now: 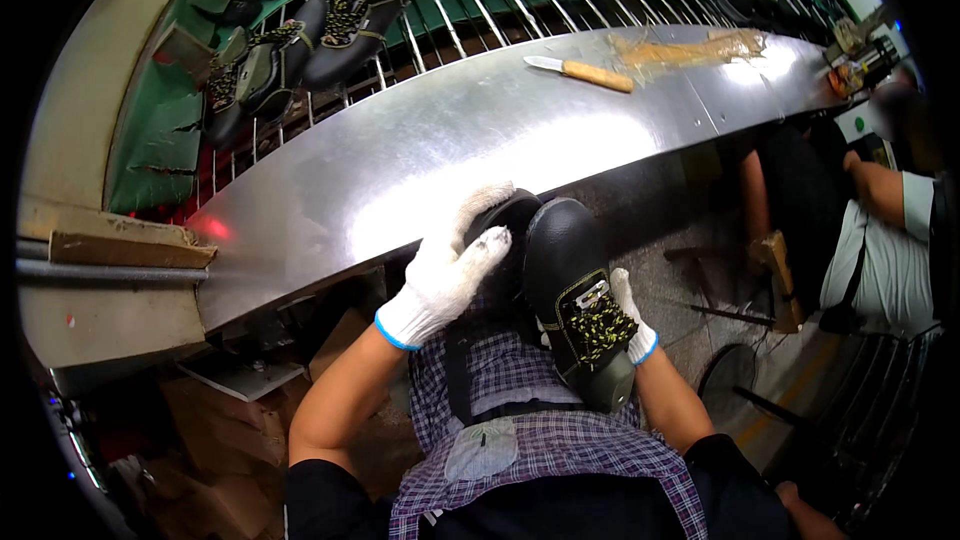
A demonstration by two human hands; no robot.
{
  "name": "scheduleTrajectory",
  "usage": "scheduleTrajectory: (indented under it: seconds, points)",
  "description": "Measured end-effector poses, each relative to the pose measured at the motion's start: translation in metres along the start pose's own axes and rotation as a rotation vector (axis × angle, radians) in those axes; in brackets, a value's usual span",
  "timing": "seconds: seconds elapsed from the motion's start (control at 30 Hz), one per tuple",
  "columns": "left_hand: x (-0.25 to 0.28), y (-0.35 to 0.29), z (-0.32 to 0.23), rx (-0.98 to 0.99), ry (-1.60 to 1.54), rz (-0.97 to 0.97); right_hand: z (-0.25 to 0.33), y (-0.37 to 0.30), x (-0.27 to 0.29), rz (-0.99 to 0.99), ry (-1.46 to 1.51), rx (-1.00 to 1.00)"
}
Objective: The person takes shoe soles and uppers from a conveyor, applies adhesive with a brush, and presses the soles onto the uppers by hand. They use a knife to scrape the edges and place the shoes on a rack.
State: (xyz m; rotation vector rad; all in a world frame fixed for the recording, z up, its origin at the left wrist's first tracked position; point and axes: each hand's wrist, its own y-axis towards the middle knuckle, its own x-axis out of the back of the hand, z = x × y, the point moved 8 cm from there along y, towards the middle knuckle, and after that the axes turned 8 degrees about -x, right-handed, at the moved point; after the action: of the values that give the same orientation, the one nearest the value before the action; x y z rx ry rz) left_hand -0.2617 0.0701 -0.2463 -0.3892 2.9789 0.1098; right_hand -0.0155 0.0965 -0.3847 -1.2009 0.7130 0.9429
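Observation:
Both my hands wear white knit gloves with blue cuffs. My right hand (632, 318) grips a black shoe (562, 250) by its side; its toe points away from me. Yellow-and-black laces (600, 333) cross its upper, and the greenish heel end is nearest my body. My left hand (455, 265) curls its fingers and thumb round a second black, rounded shoe (515, 215) beside the first one's toe. Most of that second piece is hidden by the glove and the first shoe. Both are held over my lap, at the near edge of the metal bench.
A knife with a wooden handle (598, 76) lies on the metal bench (440, 130), near brown tape (690, 48). Behind it, several black shoes (350, 30) rest on a rack of metal rods (470, 0). A seated person (870, 240) is at the right, by a wooden stool (780, 275).

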Motion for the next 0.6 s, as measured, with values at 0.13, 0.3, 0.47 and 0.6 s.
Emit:
scheduleTrajectory:
  seconds: [0.13,0.3,0.47,0.6]
  points:
    - [-0.015,0.006,-0.022,-0.097,0.129,0.151,0.003,0.000,-0.013,0.044,-0.086,0.076]
    - [-0.016,0.013,-0.034,-0.188,0.429,0.236,0.001,0.002,-0.014,-0.110,-0.211,0.084]
    - [-0.013,0.008,-0.030,-0.144,0.355,0.250,0.007,0.005,-0.026,-0.046,-0.294,0.134]
    - [-0.014,0.009,-0.039,-0.203,0.428,0.295,0.006,0.010,-0.025,0.006,-0.300,0.109]
